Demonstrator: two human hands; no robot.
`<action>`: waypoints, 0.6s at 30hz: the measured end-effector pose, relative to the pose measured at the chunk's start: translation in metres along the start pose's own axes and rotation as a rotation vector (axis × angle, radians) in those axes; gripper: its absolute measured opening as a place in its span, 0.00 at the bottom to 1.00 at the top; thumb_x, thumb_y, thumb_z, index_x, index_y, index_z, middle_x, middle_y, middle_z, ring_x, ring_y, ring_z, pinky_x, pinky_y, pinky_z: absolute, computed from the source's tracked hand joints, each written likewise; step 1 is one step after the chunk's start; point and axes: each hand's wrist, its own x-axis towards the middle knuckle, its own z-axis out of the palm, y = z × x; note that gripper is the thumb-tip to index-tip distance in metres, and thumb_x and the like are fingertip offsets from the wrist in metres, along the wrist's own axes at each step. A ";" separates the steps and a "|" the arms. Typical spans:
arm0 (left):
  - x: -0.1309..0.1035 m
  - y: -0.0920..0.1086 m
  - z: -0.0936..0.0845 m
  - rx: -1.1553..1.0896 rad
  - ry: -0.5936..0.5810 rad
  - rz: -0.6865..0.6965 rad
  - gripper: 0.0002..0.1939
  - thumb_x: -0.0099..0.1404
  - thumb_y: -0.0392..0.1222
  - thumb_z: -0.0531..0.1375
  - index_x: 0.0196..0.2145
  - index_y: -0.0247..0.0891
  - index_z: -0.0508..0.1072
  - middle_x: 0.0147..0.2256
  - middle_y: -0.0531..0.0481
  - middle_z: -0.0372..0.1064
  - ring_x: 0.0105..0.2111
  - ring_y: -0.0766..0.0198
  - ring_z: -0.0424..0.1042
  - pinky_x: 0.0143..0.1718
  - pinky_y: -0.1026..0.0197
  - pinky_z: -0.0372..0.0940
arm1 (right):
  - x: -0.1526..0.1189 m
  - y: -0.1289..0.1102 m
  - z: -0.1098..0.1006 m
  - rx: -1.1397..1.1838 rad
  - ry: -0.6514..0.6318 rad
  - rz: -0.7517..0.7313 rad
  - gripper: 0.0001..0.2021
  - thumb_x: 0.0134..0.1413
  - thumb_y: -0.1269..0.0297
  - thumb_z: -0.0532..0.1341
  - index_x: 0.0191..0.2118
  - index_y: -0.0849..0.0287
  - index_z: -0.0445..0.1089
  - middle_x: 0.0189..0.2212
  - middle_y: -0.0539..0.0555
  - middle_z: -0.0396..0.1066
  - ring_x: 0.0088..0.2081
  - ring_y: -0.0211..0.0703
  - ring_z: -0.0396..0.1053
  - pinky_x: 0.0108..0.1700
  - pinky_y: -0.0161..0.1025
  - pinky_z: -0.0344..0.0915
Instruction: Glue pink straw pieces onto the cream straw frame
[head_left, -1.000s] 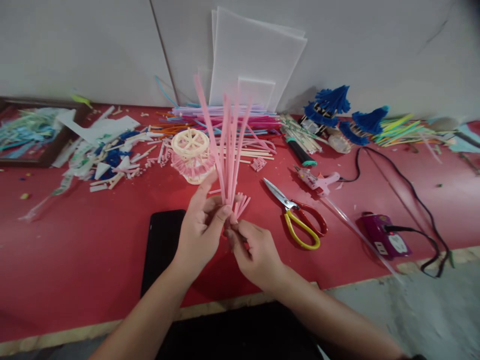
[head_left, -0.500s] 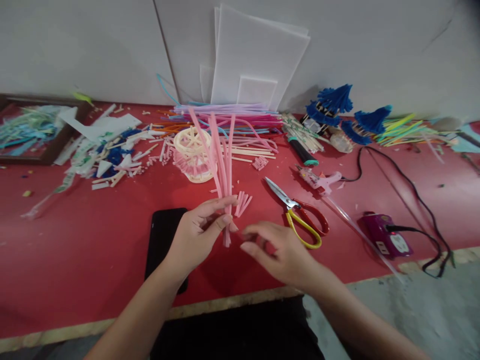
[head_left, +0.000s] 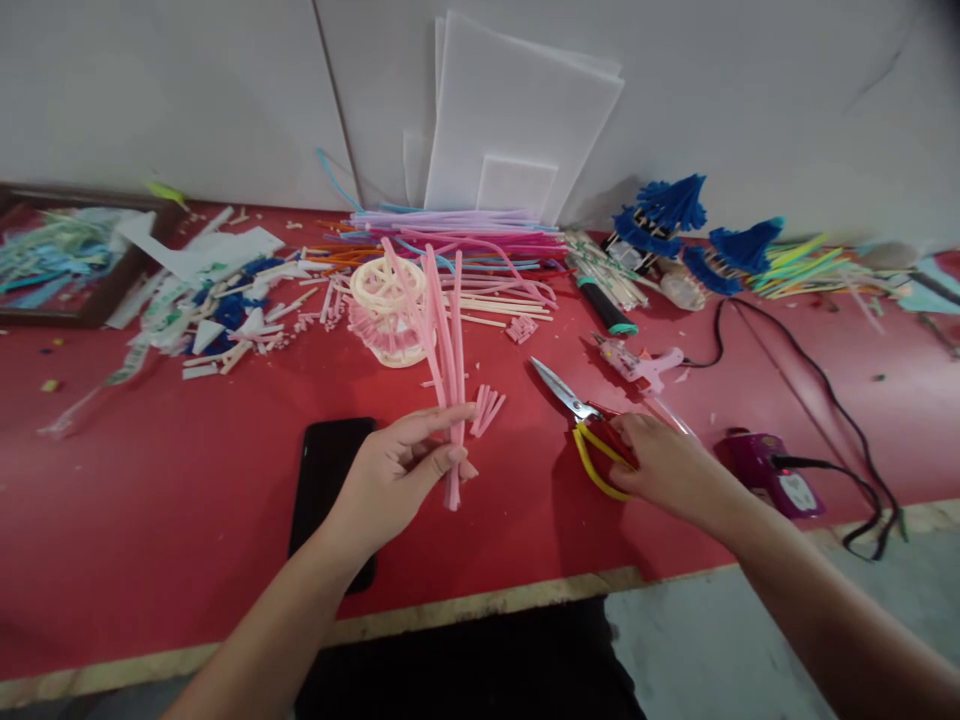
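Several pink fuzzy stems, like pipe cleaners (head_left: 448, 340), stand nearly upright in my left hand (head_left: 405, 470), pinched near their lower ends between thumb and fingers. My right hand (head_left: 660, 460) is closed around the handles of the scissors (head_left: 589, 435), which have one yellow and one red handle. The scissors lie on the table with their blades pointing up and left. Short cut pink pieces (head_left: 487, 410) lie just right of the bundle. Behind the bundle stands a cream wheel-like frame (head_left: 388, 285) with a pink band round its lower part.
A black phone (head_left: 330, 480) lies under my left forearm. At the right are a pink glue gun (head_left: 641, 365), a purple power adapter (head_left: 776, 475) and its black cord. Coloured stems (head_left: 465, 222), scraps (head_left: 232, 310) and blue tassel-like pieces (head_left: 667, 215) line the back.
My right hand has moved right, from beside the pink bundle to the scissors' handles, and closed on them. My left hand still holds the bundle, slightly lower.
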 end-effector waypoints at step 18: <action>-0.008 -0.001 0.004 -0.007 -0.230 -0.123 0.19 0.62 0.37 0.64 0.51 0.41 0.78 0.25 0.52 0.74 0.16 0.70 0.71 0.21 0.69 0.69 | -0.028 -0.019 -0.041 0.597 -0.613 -0.326 0.18 0.56 0.47 0.60 0.28 0.57 0.60 0.25 0.46 0.57 0.27 0.35 0.53 0.28 0.35 0.49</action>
